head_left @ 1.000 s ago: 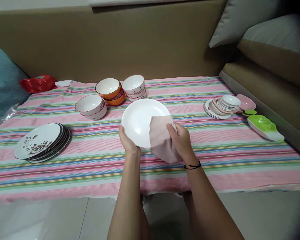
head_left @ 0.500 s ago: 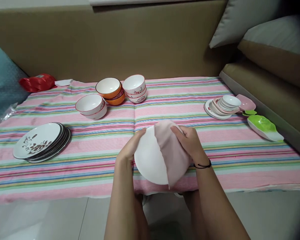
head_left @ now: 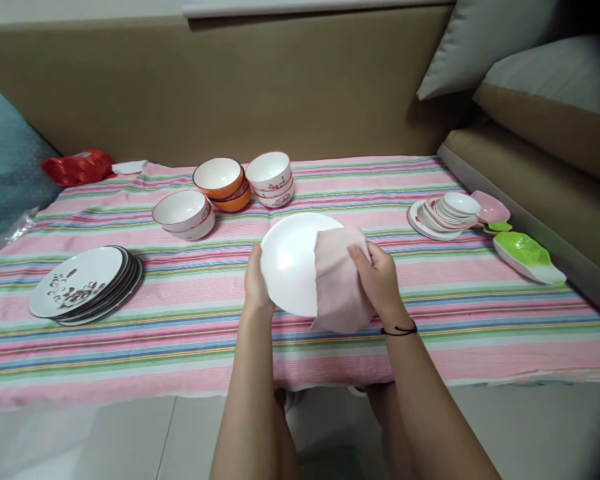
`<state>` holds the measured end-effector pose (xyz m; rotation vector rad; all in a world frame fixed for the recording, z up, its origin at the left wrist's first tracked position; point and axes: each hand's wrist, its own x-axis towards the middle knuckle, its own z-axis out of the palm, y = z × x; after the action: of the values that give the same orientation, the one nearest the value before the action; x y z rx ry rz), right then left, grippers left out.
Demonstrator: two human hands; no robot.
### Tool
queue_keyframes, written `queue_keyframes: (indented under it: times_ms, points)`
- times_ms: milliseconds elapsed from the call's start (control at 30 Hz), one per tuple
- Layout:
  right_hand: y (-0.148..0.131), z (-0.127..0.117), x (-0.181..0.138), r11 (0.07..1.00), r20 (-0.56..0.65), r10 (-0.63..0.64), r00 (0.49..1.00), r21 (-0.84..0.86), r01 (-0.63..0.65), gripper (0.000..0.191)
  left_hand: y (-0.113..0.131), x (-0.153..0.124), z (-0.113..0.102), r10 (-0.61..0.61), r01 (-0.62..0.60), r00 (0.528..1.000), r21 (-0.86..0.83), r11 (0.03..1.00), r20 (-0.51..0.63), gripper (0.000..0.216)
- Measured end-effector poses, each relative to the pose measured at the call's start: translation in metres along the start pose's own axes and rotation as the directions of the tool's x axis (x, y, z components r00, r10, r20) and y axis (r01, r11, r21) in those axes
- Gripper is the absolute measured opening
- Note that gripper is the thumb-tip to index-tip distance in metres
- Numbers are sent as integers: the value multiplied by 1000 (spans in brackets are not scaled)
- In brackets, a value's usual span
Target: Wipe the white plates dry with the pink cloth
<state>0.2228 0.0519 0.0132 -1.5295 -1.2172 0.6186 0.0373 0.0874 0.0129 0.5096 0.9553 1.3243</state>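
I hold a plain white plate (head_left: 290, 263) tilted above the striped tablecloth (head_left: 180, 313), near the table's front edge. My left hand (head_left: 257, 283) grips the plate's left rim, fingers behind it. My right hand (head_left: 377, 280) presses a pale pink cloth (head_left: 337, 287) against the plate's right half, fingers closed on the cloth. A black band circles my right wrist.
A stack of patterned plates (head_left: 85, 287) lies at the left. Red-rimmed, orange and white bowls (head_left: 225, 183) stand at the back centre. Small saucers (head_left: 450, 210), a pink dish and a green leaf dish (head_left: 527, 257) sit at the right. A red bag (head_left: 77, 167) lies far left. Sofa cushions are behind.
The plate was turned down toward me half a second ago, then lifted back up and away. The pink cloth stayed pressed on its right side throughout.
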Motion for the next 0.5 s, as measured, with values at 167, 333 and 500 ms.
queue_keyframes:
  times_ms: [167, 333, 500]
  points:
    - [3, 10, -2, 1000, -6, 20, 1000, -5, -20, 37, -2, 6, -1, 114, -117, 991, -49, 992, -67, 43]
    - [2, 7, 0, 999, -34, 49, 998, 2, -49, 36, 3, 3, -2, 62, -63, 998, 41, 997, 26, 38]
    - [2, -3, 0, 996, -25, 45, 999, -82, -47, 42, 10, -6, -4, -224, 189, 968, 251, 949, 116, 39]
